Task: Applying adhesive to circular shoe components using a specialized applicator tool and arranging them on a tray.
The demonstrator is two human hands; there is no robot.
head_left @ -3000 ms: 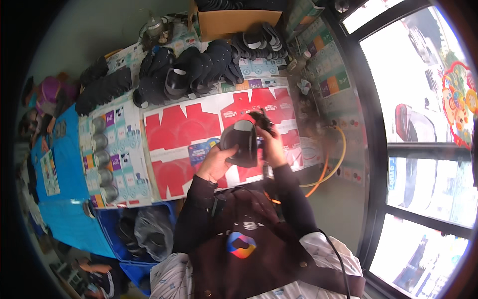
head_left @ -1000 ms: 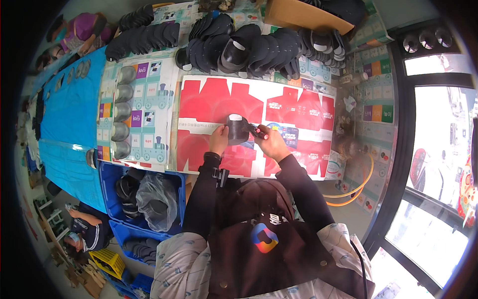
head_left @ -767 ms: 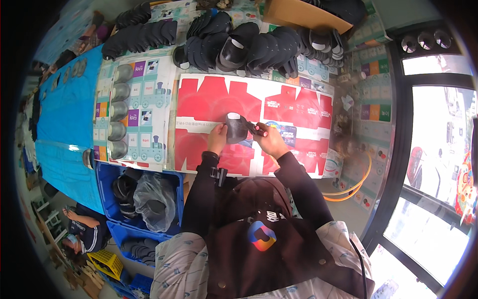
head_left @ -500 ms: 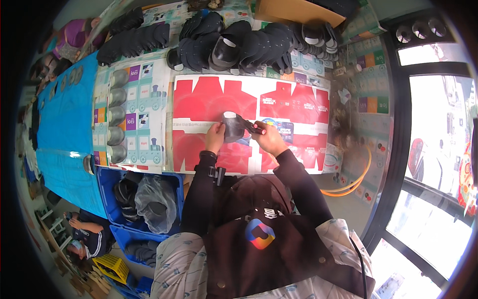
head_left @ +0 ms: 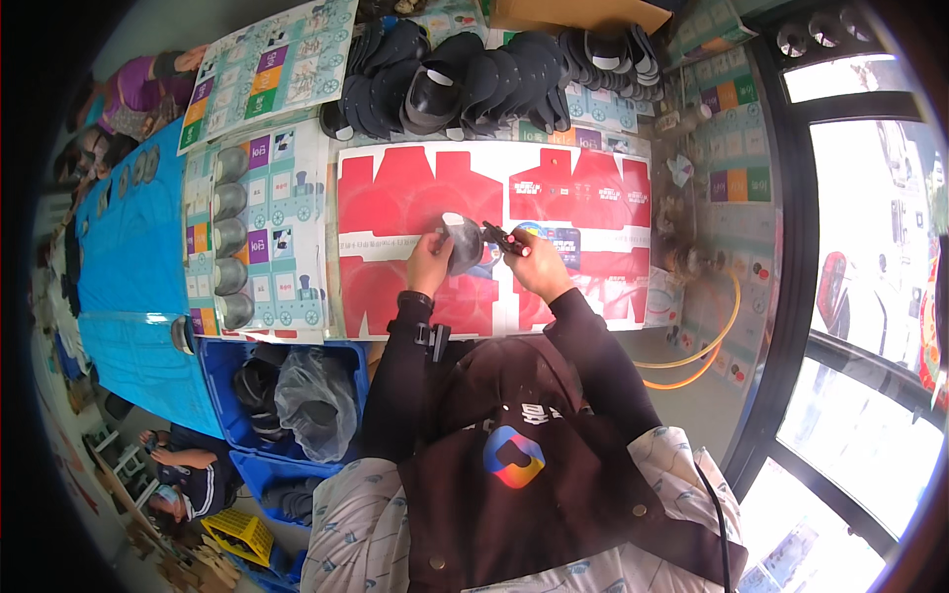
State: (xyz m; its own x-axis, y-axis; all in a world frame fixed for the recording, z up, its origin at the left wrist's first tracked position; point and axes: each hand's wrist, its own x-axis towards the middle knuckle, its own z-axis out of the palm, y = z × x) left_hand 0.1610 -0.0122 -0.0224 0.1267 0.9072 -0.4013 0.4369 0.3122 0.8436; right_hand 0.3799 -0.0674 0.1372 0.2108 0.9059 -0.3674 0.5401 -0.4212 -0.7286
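My left hand (head_left: 428, 265) grips a dark, shiny, cup-shaped piece (head_left: 464, 244) with a pale patch at its upper edge, by its left side. My right hand (head_left: 540, 265) is closed around a small black hand tool (head_left: 507, 240) with reddish bits; its exact kind does not show. The tool's front end is close to the right edge of the piece, and I cannot tell if they touch. Both hands are above a white sheet printed with red box shapes (head_left: 425, 193) on the table.
Stacks of black rounded pieces (head_left: 484, 84) line the table's far side. A column of grey cup-shaped pieces (head_left: 231, 203) lies to the left, beside a blue cover (head_left: 129, 257). Below it stands a blue crate (head_left: 213, 395) with a plastic bag (head_left: 314, 395). Another person (head_left: 193, 474) is at lower left.
The cup-shaped piece has been tilted slightly in my left hand, and the tool has turned in my right hand. A printed sheet now covers the black pieces at the far left.
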